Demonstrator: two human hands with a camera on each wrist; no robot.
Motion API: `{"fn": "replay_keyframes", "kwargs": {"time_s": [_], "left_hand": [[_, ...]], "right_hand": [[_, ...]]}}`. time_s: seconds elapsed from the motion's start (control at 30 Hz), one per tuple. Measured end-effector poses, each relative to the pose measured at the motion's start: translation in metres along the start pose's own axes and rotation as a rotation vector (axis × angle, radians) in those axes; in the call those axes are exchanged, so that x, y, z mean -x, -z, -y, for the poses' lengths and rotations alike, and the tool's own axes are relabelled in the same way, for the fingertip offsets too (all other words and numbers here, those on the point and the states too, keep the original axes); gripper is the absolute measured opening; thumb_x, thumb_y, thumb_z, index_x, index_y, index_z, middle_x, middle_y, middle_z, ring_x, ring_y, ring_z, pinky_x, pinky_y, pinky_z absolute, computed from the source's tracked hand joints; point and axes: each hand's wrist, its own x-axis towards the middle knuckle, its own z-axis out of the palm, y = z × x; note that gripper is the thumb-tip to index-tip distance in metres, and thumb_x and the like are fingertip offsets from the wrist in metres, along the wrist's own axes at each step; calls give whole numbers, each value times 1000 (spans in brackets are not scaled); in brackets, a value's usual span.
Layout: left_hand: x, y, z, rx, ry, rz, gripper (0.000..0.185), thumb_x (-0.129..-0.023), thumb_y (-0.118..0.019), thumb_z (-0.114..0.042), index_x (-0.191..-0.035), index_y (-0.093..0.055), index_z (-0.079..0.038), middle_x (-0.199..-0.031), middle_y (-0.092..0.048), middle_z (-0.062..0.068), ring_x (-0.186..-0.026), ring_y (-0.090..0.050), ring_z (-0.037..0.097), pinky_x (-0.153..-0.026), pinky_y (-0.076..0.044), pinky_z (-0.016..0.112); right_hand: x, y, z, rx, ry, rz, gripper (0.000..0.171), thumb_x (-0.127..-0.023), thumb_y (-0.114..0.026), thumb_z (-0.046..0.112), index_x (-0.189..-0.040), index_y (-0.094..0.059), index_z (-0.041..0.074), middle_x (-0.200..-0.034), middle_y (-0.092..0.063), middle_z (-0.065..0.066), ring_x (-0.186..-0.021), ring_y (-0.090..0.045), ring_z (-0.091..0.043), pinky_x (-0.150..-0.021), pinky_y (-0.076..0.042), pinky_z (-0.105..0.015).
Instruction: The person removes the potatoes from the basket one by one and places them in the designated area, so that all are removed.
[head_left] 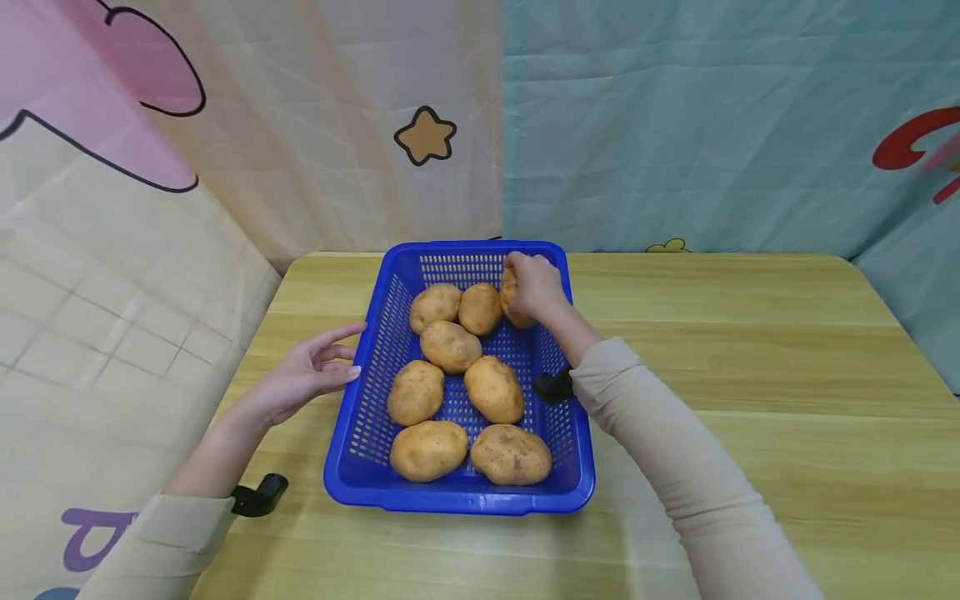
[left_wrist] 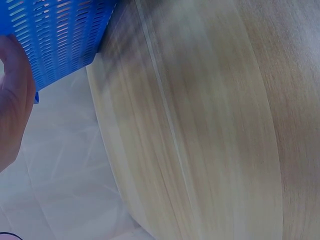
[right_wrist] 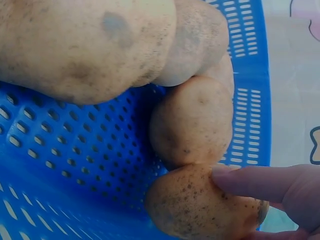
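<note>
A blue plastic basket point(head_left: 459, 503) with slotted walls holds several brown potatoes point(head_left: 492, 389). At its far right corner my right hand point(head_left: 537, 287) grips one potato point(right_wrist: 200, 202), thumb on its near side in the right wrist view. That potato touches a neighbouring potato point(right_wrist: 192, 122). The far side of the gripping fingers is hidden. My left hand point(head_left: 318, 371) is at the basket's left side, fingers spread and loosely bent, the fingertips touching the rim. In the left wrist view, part of the left hand point(left_wrist: 14, 100) shows against the slotted wall.
The basket stands on a light wooden table point(head_left: 750, 350), whose surface extends far to the right. Printed cloth curtains point(head_left: 337, 125) hang behind and at the left of the table. Black wrist mounts point(head_left: 258, 495) sit at both cuffs.
</note>
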Motion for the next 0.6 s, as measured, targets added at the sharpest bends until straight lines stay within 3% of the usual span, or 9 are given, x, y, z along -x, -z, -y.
{"fn": "replay_keyframes", "kwargs": {"time_s": [0.33,0.6], "left_hand": [[1,0,-2,22,9,9,66,-91,-58,-1,-146,-22,-2,-109,-56,11,-90,-64,17,-83,-54,34],[1,0,-2,41,5,16,66,-91,-57,-1,-146,-21,-1,-107,-56,10,-89,-63,16,-83,-54,34]], "right_hand": [[7,17,8,-65,33,36,68,-66,-79,7,-128,-51,6,-123,-56,-16,-115,-48,-35,-97,-40,-48],[8,25,7,-201,61,30,71,-62,-82,4,-126,-53,6,-122,-57,-16,-111,-50,-33,-93,-44,-44]]}}
